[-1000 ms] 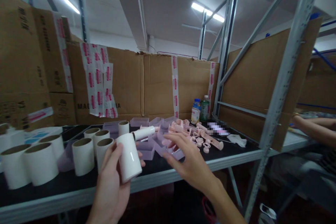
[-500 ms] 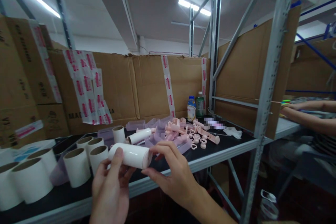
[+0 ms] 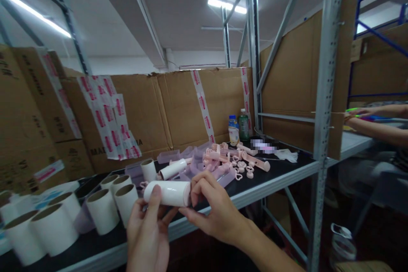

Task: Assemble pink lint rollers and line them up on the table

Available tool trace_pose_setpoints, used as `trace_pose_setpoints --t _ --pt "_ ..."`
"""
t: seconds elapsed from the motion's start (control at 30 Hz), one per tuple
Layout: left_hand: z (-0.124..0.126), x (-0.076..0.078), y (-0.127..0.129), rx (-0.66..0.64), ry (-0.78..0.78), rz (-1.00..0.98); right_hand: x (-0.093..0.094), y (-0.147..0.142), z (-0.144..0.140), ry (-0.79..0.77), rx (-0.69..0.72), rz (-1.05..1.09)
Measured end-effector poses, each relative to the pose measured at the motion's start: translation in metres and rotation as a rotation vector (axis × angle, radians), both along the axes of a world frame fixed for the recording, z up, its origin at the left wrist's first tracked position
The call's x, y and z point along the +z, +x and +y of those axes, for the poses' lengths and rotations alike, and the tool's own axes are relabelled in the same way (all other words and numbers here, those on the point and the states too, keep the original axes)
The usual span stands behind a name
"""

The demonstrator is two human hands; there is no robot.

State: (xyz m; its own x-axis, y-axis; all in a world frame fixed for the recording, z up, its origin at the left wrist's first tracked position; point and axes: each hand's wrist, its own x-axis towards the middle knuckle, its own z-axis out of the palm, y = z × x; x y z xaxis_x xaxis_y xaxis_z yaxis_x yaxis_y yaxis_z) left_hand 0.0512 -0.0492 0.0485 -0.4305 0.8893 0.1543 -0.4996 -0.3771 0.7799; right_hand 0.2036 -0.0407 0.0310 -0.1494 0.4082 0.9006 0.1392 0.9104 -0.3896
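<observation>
A white roll [image 3: 168, 193] lies sideways in my two hands, just above the front edge of the black table [image 3: 280, 169]. My left hand [image 3: 149, 231] grips its left part, thumb on top. My right hand [image 3: 212, 208] pinches the roll's right end, where a pink piece shows. Behind my hands stand several white rolls with brown cores [image 3: 105, 211]. Past them lies a heap of pink handles and heart-shaped parts [image 3: 237, 162] beside pale purple plastic covers [image 3: 168, 156].
Taped cardboard boxes [image 3: 178, 106] wall the back of the table. Two drink bottles [image 3: 239, 128] stand at the back right. A grey metal rack upright [image 3: 323, 106] rises at the right. Another person's arm [image 3: 376, 128] rests on the neighbouring table.
My right hand came back from the pink parts and took the roll's right end. The roll turned from upright to sideways. The view swung a little to the right.
</observation>
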Motion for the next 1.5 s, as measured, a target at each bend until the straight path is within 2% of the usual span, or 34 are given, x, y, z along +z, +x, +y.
trace_pose_setpoints --t 0.13,0.63,0.8,1.03,1.3,1.5 --pt "-0.002 0.001 0.000 -0.029 0.000 0.025 0.000 -0.003 0.004 0.020 -0.023 0.077" --pt "-0.005 0.000 0.002 0.034 -0.009 0.058 -0.008 -0.004 0.002 0.096 -0.098 0.070" --pt "-0.006 -0.001 0.003 0.041 -0.017 0.083 -0.009 -0.002 0.003 0.075 -0.116 0.047" --pt "-0.007 0.002 0.004 0.041 0.004 0.090 -0.007 0.005 0.006 -0.004 -0.053 0.014" --pt "-0.011 0.001 0.006 0.024 0.022 0.100 -0.009 0.005 0.012 0.122 -0.105 0.137" --pt "-0.008 -0.003 0.006 0.011 -0.011 0.135 -0.011 0.009 0.013 0.025 -0.068 0.091"
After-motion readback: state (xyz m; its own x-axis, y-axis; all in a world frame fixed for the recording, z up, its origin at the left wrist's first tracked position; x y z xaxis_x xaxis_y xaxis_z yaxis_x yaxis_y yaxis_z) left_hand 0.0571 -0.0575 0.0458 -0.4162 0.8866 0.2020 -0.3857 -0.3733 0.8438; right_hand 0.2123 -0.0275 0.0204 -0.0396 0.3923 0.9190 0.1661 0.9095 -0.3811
